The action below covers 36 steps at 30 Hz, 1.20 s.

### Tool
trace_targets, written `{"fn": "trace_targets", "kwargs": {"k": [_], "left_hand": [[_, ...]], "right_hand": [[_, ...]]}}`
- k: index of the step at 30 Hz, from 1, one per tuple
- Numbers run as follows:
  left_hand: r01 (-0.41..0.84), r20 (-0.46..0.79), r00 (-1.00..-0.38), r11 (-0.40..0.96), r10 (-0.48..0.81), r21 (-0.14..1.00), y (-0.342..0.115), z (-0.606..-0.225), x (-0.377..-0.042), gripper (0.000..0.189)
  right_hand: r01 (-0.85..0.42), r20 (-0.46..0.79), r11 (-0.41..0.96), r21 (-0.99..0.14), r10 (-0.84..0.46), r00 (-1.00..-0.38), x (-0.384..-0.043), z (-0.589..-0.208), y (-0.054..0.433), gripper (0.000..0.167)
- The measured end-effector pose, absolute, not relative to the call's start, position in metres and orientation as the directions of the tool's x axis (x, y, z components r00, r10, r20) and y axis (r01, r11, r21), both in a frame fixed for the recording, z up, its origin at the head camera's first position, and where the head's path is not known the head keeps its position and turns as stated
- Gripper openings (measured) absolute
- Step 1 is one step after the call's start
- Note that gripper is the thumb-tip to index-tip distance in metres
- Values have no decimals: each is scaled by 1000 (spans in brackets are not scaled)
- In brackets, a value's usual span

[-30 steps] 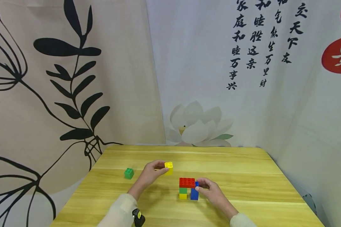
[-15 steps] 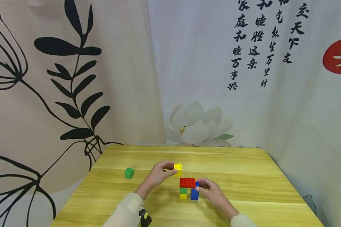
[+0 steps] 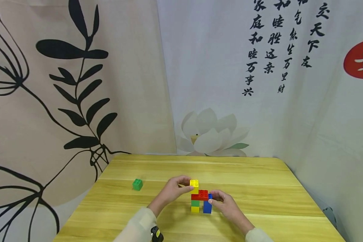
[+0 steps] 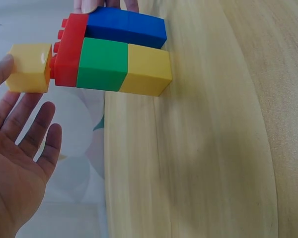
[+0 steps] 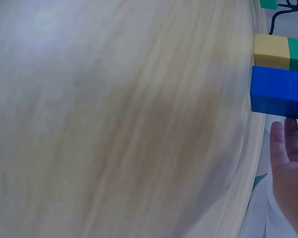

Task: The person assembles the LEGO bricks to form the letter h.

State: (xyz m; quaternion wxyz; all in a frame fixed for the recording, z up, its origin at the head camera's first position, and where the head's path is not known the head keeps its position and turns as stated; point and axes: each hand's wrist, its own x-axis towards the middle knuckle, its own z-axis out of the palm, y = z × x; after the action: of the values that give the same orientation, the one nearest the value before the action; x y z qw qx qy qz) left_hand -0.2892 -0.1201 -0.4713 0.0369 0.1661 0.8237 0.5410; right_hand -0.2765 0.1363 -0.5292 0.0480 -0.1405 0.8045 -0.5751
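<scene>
My left hand (image 3: 173, 191) pinches a yellow brick (image 3: 194, 187) between thumb and fingers, right over the left end of a red brick (image 3: 203, 195). In the left wrist view the yellow brick (image 4: 30, 68) is level with the red studs; whether it touches them I cannot tell. The red brick bridges two columns: a green brick (image 4: 103, 64) on a yellow one (image 4: 148, 69), and two stacked blue bricks (image 3: 207, 206). My right hand (image 3: 227, 204) holds the blue column near its top right, thumb in front; its other fingertips are partly hidden.
A loose green brick (image 3: 137, 184) lies on the wooden table (image 3: 260, 188) to the left of my left hand. Behind the table hangs a printed cloth (image 3: 139, 84). A black device (image 3: 156, 234) is strapped at my left wrist.
My left hand has carried the yellow brick right and then down to the red brick's left end. My right hand and the brick structure have stayed in place.
</scene>
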Motion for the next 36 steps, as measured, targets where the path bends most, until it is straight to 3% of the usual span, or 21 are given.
{"fn": "trace_targets", "kwargs": {"k": [14,21,36], "left_hand": [[291,154,-930,417,333,861,-114,-476,-289,27],[317,188,-933,453,307,833,-115,-483,-287,37],[275,186,-944,338,273,900,-112,-491,-285,35]], "right_hand": [[-157,74,286,-945,-283,-956,-280,-534,136,44],[-163,89,280,-946,-260,-962,-275,-531,134,41],[-169,94,283,-944,-262,-961,-266,-517,131,36]]}}
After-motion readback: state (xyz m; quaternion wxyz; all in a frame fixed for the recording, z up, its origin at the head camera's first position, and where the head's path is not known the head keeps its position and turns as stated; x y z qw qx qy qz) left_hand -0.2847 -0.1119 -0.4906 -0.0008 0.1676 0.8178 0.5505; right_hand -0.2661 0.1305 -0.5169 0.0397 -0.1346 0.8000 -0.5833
